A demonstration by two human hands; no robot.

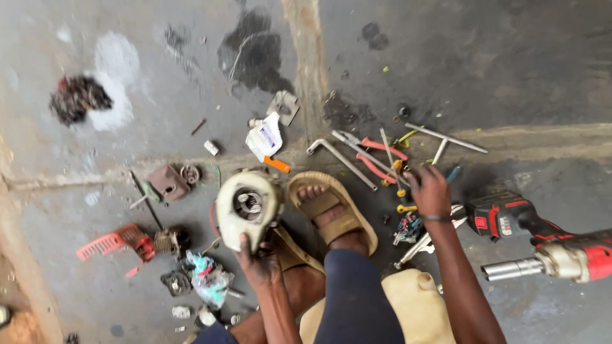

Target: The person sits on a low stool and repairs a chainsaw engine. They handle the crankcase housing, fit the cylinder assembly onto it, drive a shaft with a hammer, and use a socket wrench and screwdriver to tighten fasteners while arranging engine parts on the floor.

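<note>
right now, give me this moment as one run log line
left hand: grips cream engine housing | right hand: reaching into hand tools on concrete floor | sandalled foot between | red power tool at right

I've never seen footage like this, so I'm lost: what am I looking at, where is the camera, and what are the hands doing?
The one picture comes from a camera on a person's head, looking down at a concrete floor. They sit with a sandalled foot forward. The left hand grips a cream-coloured engine housing. The right hand reaches into scattered hand tools: red-handled pliers, an L-shaped wrench. A red power tool lies at the right.
</note>
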